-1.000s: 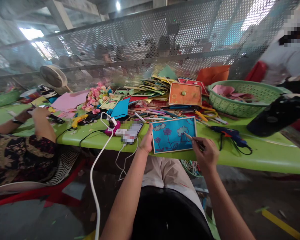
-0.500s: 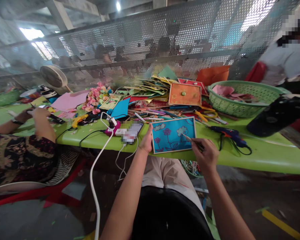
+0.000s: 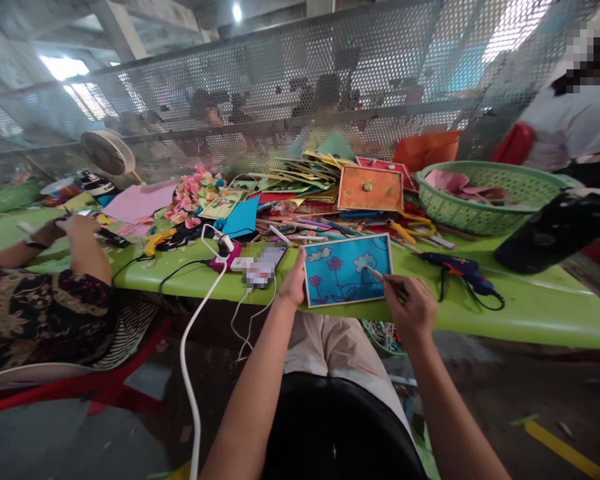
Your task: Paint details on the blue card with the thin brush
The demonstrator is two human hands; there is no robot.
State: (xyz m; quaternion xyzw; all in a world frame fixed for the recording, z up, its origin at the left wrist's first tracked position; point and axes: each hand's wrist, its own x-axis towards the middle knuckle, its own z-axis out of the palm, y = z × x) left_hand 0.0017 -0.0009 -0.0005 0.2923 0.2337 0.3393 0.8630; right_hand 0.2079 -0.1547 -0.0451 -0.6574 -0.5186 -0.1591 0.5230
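Observation:
A blue picture panel (image 3: 348,283) with a pale frame is tilted up at the table's front edge, bearing drawn purple flowers and whitish clouds. My left hand (image 3: 295,279) grips its left side, thumb along the frame. In my right hand (image 3: 411,305) is a slim pale pen (image 3: 377,274), pinched between the fingers; its tip is at the cloud-shaped treetop on the right half of the panel. Left of the panel lies a phone (image 3: 265,264) with a cable plugged in. A dark blue glue gun (image 3: 460,270) rests to the right of my right hand.
Behind the panel lie many scattered markers (image 3: 310,227), an orange framed panel (image 3: 371,187) and stacked cards (image 3: 300,175). A green basket (image 3: 480,220) and a black bottle (image 3: 535,233) stand right. A power strip (image 3: 230,257) trails a white cable. A co-worker's hands (image 3: 75,227) are at far left.
The pen tip has shifted very slightly on the treetop, with my right hand nearly in place. The panel stays held in my left hand.

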